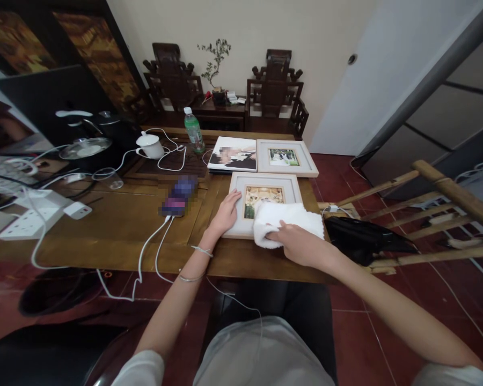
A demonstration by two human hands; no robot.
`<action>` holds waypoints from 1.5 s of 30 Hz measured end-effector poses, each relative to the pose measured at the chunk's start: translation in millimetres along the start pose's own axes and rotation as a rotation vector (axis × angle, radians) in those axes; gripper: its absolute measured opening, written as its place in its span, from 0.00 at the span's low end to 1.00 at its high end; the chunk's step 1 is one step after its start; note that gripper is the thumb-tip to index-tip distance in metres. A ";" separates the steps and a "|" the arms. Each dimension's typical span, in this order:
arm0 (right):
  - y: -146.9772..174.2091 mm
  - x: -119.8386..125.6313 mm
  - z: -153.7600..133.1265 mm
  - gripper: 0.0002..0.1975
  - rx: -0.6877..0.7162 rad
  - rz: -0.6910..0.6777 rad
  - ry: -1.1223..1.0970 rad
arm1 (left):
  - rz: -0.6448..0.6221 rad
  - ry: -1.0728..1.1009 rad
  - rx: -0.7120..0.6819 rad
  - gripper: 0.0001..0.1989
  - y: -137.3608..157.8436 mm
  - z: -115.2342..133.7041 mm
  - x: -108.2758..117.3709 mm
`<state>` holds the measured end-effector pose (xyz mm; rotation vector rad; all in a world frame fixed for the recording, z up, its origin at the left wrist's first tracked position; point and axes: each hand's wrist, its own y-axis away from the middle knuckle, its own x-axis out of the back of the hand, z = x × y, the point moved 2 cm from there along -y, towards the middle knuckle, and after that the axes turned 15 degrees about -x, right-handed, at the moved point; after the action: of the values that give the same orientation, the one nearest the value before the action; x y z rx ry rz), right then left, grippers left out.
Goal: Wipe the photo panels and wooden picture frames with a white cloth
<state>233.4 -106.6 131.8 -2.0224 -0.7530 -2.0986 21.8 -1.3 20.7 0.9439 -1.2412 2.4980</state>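
Observation:
A picture frame (235,185) with a pale border lies flat near the front edge of the wooden table. My left hand (226,212) rests on its left side, fingers stretched out along the border. Folded thick, a white towel (293,219) covers the lower right part of the frame and hides some of the picture. My right hand (295,241) grips the towel, with its fingers partly tucked into the folds. Just behind lie a second picture frame (306,163) and a photo album or panel (234,155).
On the table (112,236) stand a green-labelled bottle (194,131), a lidded white cup (149,145) and a plugged-in phone (179,195). Power strips (34,217) and loose cables crowd the left. A bamboo chair (430,225) holding a black bag (362,238) is at the right.

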 end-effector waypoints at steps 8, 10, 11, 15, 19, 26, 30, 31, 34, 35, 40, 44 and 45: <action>-90.1 -11.4 54.7 0.36 -0.121 0.251 0.086 | -0.014 0.012 -0.003 0.26 1.2 -2.0 -0.6; -110.5 -2.8 71.0 0.36 -0.169 0.367 0.118 | -0.010 0.012 -0.010 0.27 1.9 -2.7 -0.9; -118.4 0.6 77.2 0.35 -0.194 0.424 0.132 | -0.009 0.013 -0.010 0.27 2.1 -3.1 -0.9; -131.8 -2.9 84.2 0.33 -0.197 0.466 0.160 | -0.015 0.010 -0.005 0.26 2.4 -4.1 -0.9; -111.0 -19.6 66.7 0.33 -0.111 0.302 0.114 | -0.014 -0.012 -0.011 0.25 2.4 -4.2 -1.2; -24.7 -7.3 18.9 0.35 0.033 -0.001 -0.089 | -0.012 -0.014 0.011 0.26 2.2 -2.0 -2.3; -4.0 2.3 3.2 0.36 0.081 -0.109 -0.204 | -0.028 -0.028 0.016 0.26 2.5 -2.4 -2.9; -6.5 0.6 3.0 0.37 0.074 -0.102 -0.216 | -0.031 -0.035 0.013 0.26 2.6 -2.8 -3.0; -30.9 -12.6 12.8 0.37 0.010 -0.024 -0.199 | -0.043 -0.049 -0.006 0.25 3.1 -4.9 -2.8; -43.1 -17.3 19.2 0.36 -0.014 0.014 -0.189 | -0.049 -0.047 -0.015 0.25 3.2 -5.7 -2.6; -107.9 -15.4 61.1 0.37 -0.161 0.303 -0.171 | -0.069 -0.034 -0.028 0.25 3.8 -7.9 -0.8; -134.7 -4.7 76.8 0.36 -0.238 0.350 -0.081 | -0.072 -0.037 -0.031 0.24 3.7 -7.6 0.5; -135.0 -5.2 75.7 0.36 -0.226 0.328 -0.063 | -0.070 -0.040 -0.030 0.24 3.6 -7.5 0.5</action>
<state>244.5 42.1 90.0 -2.1550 -0.1757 -2.0101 16.4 2.2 15.4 1.0163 -1.2321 2.4117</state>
